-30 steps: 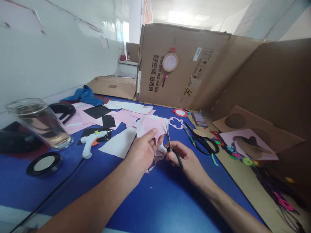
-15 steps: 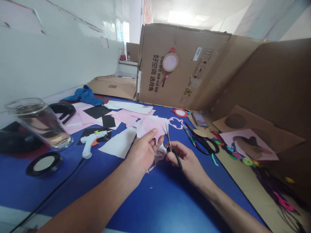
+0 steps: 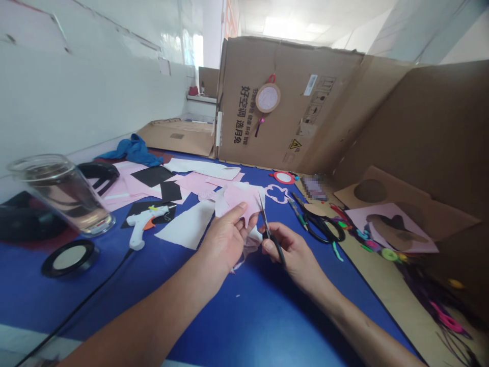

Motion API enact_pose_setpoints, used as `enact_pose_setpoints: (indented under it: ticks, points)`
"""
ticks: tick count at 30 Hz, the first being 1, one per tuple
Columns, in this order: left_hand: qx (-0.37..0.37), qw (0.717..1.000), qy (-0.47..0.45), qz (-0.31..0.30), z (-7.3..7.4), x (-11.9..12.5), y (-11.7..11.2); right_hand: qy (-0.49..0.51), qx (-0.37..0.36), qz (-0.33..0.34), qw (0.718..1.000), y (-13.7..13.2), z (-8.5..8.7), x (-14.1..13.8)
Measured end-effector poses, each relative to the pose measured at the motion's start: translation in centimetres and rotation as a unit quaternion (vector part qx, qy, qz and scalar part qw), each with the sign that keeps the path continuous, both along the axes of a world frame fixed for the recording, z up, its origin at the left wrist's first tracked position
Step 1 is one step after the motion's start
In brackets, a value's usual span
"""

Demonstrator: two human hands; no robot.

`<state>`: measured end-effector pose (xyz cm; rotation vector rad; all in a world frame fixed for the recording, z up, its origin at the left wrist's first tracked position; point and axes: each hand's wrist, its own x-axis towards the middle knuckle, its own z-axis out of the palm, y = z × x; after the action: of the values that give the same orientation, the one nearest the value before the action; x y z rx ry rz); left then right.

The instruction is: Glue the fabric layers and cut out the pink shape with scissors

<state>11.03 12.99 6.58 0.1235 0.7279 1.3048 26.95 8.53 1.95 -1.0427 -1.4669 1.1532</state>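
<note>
My left hand (image 3: pixel 226 237) pinches a pink paper cutout (image 3: pixel 241 198) together with a white sheet (image 3: pixel 220 205) behind it, thumb on top. My right hand (image 3: pixel 288 251) is closed round the black handles of a pair of scissors (image 3: pixel 266 220). The blades point up and away, at the right edge of the pink and white pieces. Below my left fingers hangs a crumpled pale scrap (image 3: pixel 250 245), partly hidden by the hands. Just beyond, a pink flower-like outline (image 3: pixel 277 193) lies on the blue table (image 3: pixel 244 321).
On the left are a glue gun (image 3: pixel 139 227) with its cord, a glass of water (image 3: pixel 72 199) and a black round container (image 3: pixel 69 258). Larger black scissors (image 3: pixel 324 227) and a craft knife (image 3: pixel 298 213) lie to the right. A cardboard box (image 3: pixel 298 112) stands behind.
Almost nothing differs. The scissors and my right hand have shifted very slightly, while my left hand keeps its hold on the paper in the same place.
</note>
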Motion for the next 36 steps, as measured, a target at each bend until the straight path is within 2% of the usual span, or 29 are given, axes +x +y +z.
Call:
enact_pose_setpoints:
  ticks: [20,36]
  points:
    - [-0.014,1.000,-0.008,-0.006,0.20,-0.02,0.01,-0.003,-0.011,-0.031,0.999,0.01,-0.39,-0.48]
    - [-0.011,1.000,-0.004,-0.009,0.29,-0.10,0.00,0.008,-0.001,-0.019,1.000,0.12,-0.75,-0.50]
